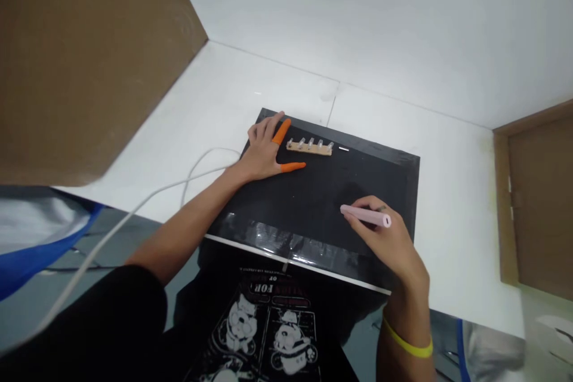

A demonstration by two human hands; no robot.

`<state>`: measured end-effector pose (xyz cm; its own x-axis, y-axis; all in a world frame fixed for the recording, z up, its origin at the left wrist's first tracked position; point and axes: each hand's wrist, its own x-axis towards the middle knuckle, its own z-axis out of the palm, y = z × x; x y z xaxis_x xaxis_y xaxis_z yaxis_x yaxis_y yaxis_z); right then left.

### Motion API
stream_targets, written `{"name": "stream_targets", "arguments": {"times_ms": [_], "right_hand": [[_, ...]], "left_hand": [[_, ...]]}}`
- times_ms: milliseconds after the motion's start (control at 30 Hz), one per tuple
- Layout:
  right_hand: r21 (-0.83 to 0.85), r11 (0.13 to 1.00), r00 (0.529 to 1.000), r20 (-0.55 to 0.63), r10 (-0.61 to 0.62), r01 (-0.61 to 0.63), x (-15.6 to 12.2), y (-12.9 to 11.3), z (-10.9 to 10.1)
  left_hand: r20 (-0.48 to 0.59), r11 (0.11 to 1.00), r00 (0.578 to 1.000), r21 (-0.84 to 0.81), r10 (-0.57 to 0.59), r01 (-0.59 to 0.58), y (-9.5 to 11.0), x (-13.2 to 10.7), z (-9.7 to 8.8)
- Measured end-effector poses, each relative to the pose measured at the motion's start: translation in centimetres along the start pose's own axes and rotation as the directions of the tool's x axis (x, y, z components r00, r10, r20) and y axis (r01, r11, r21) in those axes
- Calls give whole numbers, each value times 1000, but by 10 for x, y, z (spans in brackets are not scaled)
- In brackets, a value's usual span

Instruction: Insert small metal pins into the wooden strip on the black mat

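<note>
So I'm watching the head feed and the left hand [264,152] is lying flat on the black mat [313,203] up near its far-left corner, fingers spread, gripping nothing. Two of them are wearing orange finger cots [282,131]. The little wooden strip with clear pegs [310,147] is sitting just to the right of those orange tips, near the mat's far edge, long axis running left-right along that edge. So the left hand is clearly the nearer one; the index tip is almost touching the strip's left end, though I can't tell if it's actual contact.

The right hand [385,239] is hanging well apart by the mat's near-right area, fingers curled around a pink pen-like tool [364,216], tip pointing left.
</note>
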<state>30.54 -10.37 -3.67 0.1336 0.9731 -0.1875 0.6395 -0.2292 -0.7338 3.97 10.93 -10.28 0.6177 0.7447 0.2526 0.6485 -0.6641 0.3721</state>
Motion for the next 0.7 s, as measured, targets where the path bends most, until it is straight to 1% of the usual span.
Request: {"name": "stream_targets", "arguments": {"times_ms": [67,133,167,233,300,333,367,433,533,600,700], "right_hand": [[-70,997,998,44,-33,36,19,-11,-4],[-104,991,995,67,-79,85,36,-23,0],[-87,989,990,86,-112,119,43,-29,5],[20,981,966,171,-196,195,52,-43,16],[145,954,918,269,-292,261,56,-58,26],[183,939,893,300,-337,292,57,-64,30],[200,925,877,303,-373,324,58,-69,34],[184,899,873,226,-431,397,63,-70,43],[113,884,884,68,-462,453,76,-55,61],[82,886,888,16,-459,457,85,-41,73],[59,880,882,-19,-471,471,88,-27,89]], "left_hand": [[-12,1000,1000,-2,-2,2,1,0,1],[-26,1000,1000,4,-9,9,2,-1,2],[-34,1000,999,6,-14,14,2,-1,2],[-40,1000,999,3,-17,17,3,-1,1],[-33,1000,999,-11,-18,18,4,-2,0],[-27,1000,999,-19,-18,17,5,-2,-1],[-23,1000,1000,-23,-19,19,5,-3,-2],[-19,1000,1000,-18,-25,24,7,-3,-4],[-21,1000,999,3,-27,27,8,-3,-5],[-29,1000,999,11,-26,26,9,-3,-4],[-31,1000,1000,21,-5,6,9,-2,-2]]}}
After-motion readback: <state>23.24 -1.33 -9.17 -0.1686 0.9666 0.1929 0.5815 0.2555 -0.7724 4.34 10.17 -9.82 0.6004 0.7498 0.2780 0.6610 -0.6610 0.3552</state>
